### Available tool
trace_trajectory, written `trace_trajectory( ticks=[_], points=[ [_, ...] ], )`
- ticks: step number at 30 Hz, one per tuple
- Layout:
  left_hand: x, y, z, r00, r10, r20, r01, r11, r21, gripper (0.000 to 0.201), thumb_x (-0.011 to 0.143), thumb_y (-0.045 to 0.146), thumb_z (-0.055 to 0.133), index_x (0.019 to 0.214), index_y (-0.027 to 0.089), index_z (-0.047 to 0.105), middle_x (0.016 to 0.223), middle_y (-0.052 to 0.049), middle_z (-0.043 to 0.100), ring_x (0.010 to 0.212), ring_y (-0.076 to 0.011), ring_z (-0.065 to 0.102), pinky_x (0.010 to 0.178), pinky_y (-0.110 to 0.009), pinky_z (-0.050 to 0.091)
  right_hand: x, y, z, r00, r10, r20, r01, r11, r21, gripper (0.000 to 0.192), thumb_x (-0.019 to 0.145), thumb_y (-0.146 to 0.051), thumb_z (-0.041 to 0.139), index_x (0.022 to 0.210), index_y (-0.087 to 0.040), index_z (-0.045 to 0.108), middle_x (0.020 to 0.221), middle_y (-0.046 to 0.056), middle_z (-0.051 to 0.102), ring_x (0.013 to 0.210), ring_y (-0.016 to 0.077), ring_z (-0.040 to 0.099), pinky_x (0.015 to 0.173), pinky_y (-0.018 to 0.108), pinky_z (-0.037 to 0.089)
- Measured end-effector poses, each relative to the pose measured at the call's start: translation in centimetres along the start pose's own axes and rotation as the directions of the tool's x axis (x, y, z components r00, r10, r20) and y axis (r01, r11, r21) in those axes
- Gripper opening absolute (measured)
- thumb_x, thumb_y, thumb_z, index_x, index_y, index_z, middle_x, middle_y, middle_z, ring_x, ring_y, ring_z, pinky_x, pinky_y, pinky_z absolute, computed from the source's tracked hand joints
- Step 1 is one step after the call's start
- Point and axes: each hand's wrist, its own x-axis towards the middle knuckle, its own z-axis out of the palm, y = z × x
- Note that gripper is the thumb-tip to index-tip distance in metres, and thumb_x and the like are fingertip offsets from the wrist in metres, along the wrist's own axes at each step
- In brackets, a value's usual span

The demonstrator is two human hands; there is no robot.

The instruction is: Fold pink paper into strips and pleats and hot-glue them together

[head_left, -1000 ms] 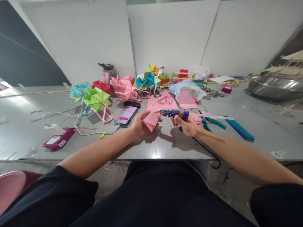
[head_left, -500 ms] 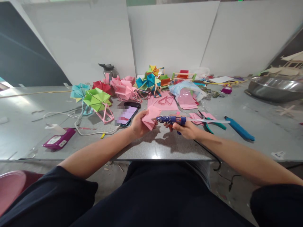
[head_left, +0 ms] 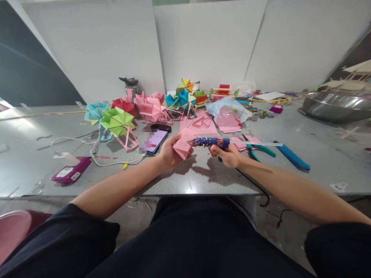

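Folded pink paper piece (head_left: 183, 143) in left hand (head_left: 168, 151) grip, right hand (head_left: 227, 154) grip around blue speckled glue gun (head_left: 211, 142)

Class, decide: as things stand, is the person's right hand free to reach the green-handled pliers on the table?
Probably not: the right hand grips the glue gun. The pliers lie close beside it, unobstructed.

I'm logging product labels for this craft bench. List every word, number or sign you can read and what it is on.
None can be read.
White label on the purple packet: print too small.
Phone screen: blurred out.
White tag at the table's right edge: marks too small.
Blue glue gun in the right hand: light specks, no legible brand.
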Motion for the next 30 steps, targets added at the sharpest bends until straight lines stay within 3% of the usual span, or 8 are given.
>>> trace_trajectory(
  ticks=[6, 9, 12, 15, 22, 30],
  points=[
    [-0.1, 0.1, 0.1, 0.999, -0.014, 0.041, 0.014, 1.0, 0.002, 0.039, 0.094, 0.045, 0.06, 0.106, 0.012, 0.076, 0.098, -0.016, 0.079, 0.071, -0.0213, 0.068, 0.064, -0.032, 0.054, 0.4, -0.3, -0.2, 0.997, -0.017, -0.069, 0.016, 1.0, -0.022, 0.074, 0.09, -0.094, 0.057, 0.069, -0.024, 0.05, 0.064, -0.001, 0.046, 0.06, 0.0149, 0.041, 0.055, 0.032, 0.034],
    [-0.2, 0.2, 0.0, 0.998, -0.014, 0.055, 0.014, 1.0, 0.0, 0.038, 0.093, 0.045, 0.062, 0.108, 0.013, 0.076, 0.098, -0.015, 0.079, 0.071, -0.0213, 0.068, 0.066, -0.032, 0.054, 0.4, 0.0, -0.2, 0.996, -0.037, -0.083, 0.038, 0.999, 0.018, 0.074, 0.09, -0.093, 0.058, 0.069, -0.022, 0.055, 0.066, 0.001, 0.052, 0.061, 0.0156, 0.049, 0.056, 0.032, 0.04],
    [-0.1, 0.3, -0.1, 0.998, 0.001, 0.064, -0.001, 1.0, -0.004, 0.039, 0.092, 0.045, 0.062, 0.109, 0.012, 0.076, 0.098, -0.014, 0.08, 0.072, -0.021, 0.068, 0.066, -0.032, 0.054, 0.4, 0.0, -0.3, 0.995, -0.073, -0.061, 0.077, 0.994, 0.077, 0.071, 0.089, -0.091, 0.063, 0.085, -0.02, 0.068, 0.079, 0.006, 0.067, 0.066, 0.0174, 0.06, 0.06, 0.033, 0.049],
    [-0.1, 0.3, -0.3, 0.998, 0.002, 0.068, -0.001, 1.0, -0.006, 0.042, 0.093, 0.047, 0.062, 0.11, 0.012, 0.076, 0.098, -0.014, 0.08, 0.072, -0.0205, 0.068, 0.066, -0.031, 0.054, 0.4, 0.1, -0.4, 0.992, -0.113, -0.063, 0.119, 0.988, 0.096, 0.069, 0.089, -0.089, 0.066, 0.097, -0.02, 0.072, 0.086, 0.006, 0.071, 0.068, 0.0176, 0.064, 0.062, 0.033, 0.054],
    [-0.1, 0.2, -0.3, 0.995, 0.004, 0.102, -0.002, 1.0, -0.025, 0.048, 0.089, 0.046, 0.068, 0.118, 0.009, 0.075, 0.096, -0.017, 0.08, 0.072, -0.0216, 0.069, 0.068, -0.032, 0.054, 0.6, 1.0, -0.4, 0.984, -0.12, -0.13, 0.14, 0.977, 0.16, 0.066, 0.09, -0.086, 0.068, 0.087, -0.02, 0.073, 0.084, 0.006, 0.072, 0.065, 0.0163, 0.064, 0.059, 0.032, 0.057],
    [-0.1, 0.1, -0.5, 0.989, -0.003, 0.148, 0.002, 1.0, 0.005, 0.048, 0.088, 0.046, 0.07, 0.118, 0.009, 0.075, 0.097, -0.017, 0.08, 0.074, -0.0223, 0.071, 0.07, -0.033, 0.055, 0.6, 1.1, -0.5, 0.983, -0.079, -0.163, 0.093, 0.992, 0.079, 0.071, 0.089, -0.091, 0.064, 0.079, -0.021, 0.068, 0.073, 0.003, 0.064, 0.062, 0.0156, 0.059, 0.058, 0.031, 0.051]
  ],
)
